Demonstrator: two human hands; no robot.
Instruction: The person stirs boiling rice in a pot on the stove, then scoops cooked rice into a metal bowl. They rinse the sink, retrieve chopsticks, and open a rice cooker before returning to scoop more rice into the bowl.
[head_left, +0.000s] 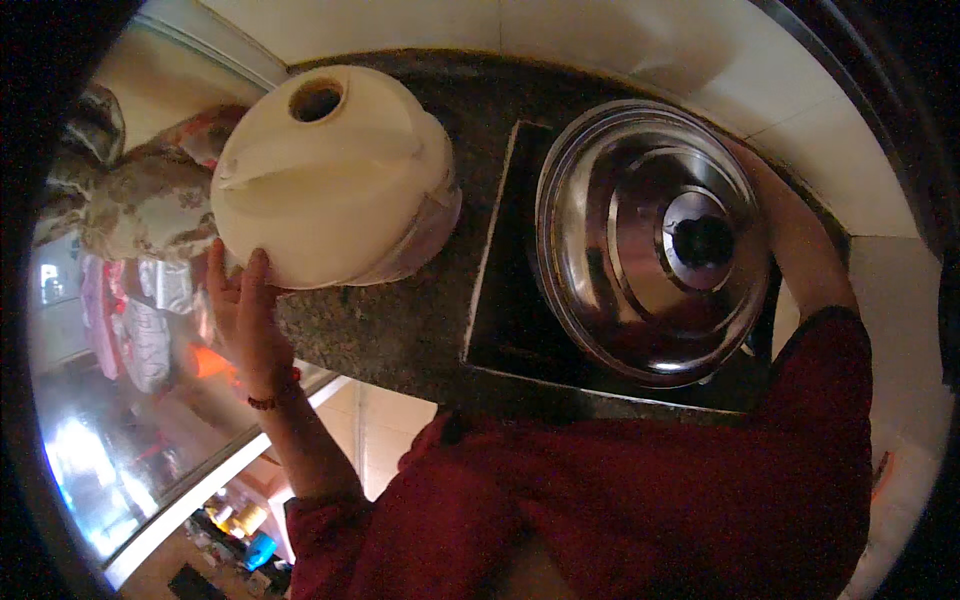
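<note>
My left hand (251, 322) has its fingers raised and spread at the near left edge of a cream plastic container (322, 187). The fingertips look close to its edge; whether they touch it cannot be told. The container has a round opening and a moulded ridge on top, with a more see-through part below. On the right, a large shiny metal lid (637, 247) with a dark knob (703, 241) lies tilted over a black cooktop (510, 315). My right forearm reaches behind the lid's right side, and my right hand is hidden there.
The dark speckled countertop (360, 337) runs along a tiled wall (570, 37). Patterned cloth bundles (150, 202) lie beyond the container at the left. Hanging cloths (146, 345) and an orange item (210, 360) show near my left hand.
</note>
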